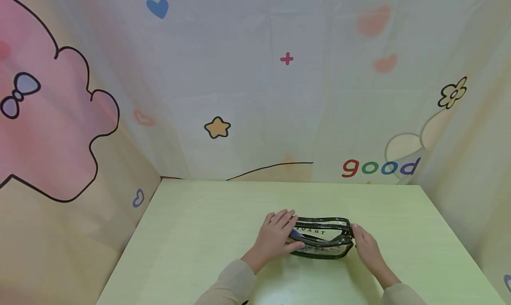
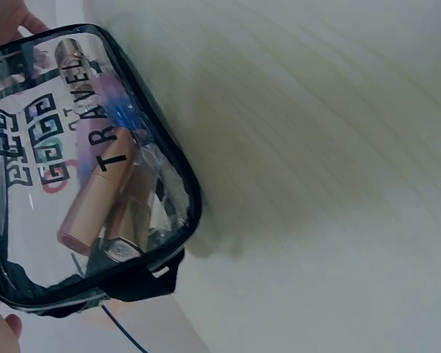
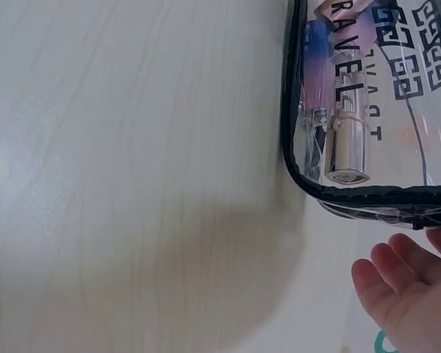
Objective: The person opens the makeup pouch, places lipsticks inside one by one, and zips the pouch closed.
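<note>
A clear cosmetic bag (image 1: 323, 240) with black piping stands on the table, its long side crosswise. Through its plastic show a gold lipstick-like tube (image 3: 348, 151), a rose-gold tube (image 2: 97, 195) and a blue-and-pink item (image 2: 116, 103). My left hand (image 1: 275, 236) grips the bag's left end, fingers over the far side and thumb on the near side. At the opposite end my right hand (image 1: 367, 247) pinches the black-edged corner by the zipper. Its other fingers (image 3: 397, 268) curl loosely beside the bag; its thumb is hidden in the right wrist view.
The pale wooden table (image 1: 191, 225) extends on both sides of the bag. A printed curtain (image 1: 255, 96) with stars, hearts and the word "good" hangs behind it and along both sides. A black tab (image 2: 151, 278) sticks out from the bag's end.
</note>
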Demonstrator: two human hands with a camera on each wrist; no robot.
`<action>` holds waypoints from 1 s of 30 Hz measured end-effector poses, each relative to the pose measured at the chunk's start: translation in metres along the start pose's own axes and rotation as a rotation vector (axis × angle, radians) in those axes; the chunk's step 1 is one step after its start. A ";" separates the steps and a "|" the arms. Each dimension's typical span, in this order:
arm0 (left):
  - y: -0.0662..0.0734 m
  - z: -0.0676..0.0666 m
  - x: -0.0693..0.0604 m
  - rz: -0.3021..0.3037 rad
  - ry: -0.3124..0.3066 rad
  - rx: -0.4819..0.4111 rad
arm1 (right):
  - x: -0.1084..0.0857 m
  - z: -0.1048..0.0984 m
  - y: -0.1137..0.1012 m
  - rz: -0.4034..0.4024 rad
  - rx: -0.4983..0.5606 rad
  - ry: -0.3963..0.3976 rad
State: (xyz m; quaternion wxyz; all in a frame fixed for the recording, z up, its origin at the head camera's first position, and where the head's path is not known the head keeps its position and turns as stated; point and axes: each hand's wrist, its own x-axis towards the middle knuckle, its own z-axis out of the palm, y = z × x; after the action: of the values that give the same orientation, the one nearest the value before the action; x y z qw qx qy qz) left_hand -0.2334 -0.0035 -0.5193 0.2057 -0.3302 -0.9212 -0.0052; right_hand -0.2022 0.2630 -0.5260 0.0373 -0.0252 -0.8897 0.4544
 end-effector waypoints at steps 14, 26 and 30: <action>0.014 -0.004 0.008 -0.054 -0.096 0.001 | 0.001 -0.004 0.011 0.219 0.175 -0.101; 0.013 -0.003 0.006 -0.038 -0.075 0.017 | 0.002 -0.004 0.014 0.265 0.255 -0.119; 0.013 -0.003 0.006 -0.041 -0.085 0.016 | 0.002 -0.005 0.013 0.280 0.290 -0.135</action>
State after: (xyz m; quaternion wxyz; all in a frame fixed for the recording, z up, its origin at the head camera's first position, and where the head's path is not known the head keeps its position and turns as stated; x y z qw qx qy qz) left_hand -0.2285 0.0098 -0.5160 0.1690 -0.3097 -0.9356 0.0122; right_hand -0.2035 0.2745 -0.5334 -0.0830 -0.1125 -0.8033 0.5790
